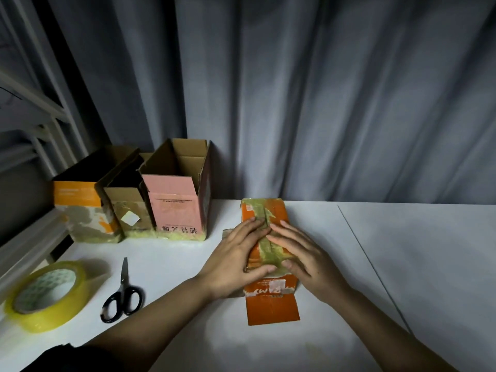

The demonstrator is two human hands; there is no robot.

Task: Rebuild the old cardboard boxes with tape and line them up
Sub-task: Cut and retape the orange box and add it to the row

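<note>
An orange cardboard box [271,307] lies flat on the white table [402,264], its middle seam covered with yellowish tape. My left hand [236,256] presses flat on the box's left half, fingers straight along the seam. My right hand [298,253] presses flat on the right half, its thumb near the left thumb. Three rebuilt boxes stand in a row at the back left, tops open: an orange-and-white one [80,208], a brown one [128,210] and a pink one [177,208].
A big roll of clear yellowish tape [45,294] lies at the table's left front. Black-handled scissors [123,291] lie shut beside it. A grey curtain [322,103] hangs behind the table, and a white metal frame [32,124] stands at the left.
</note>
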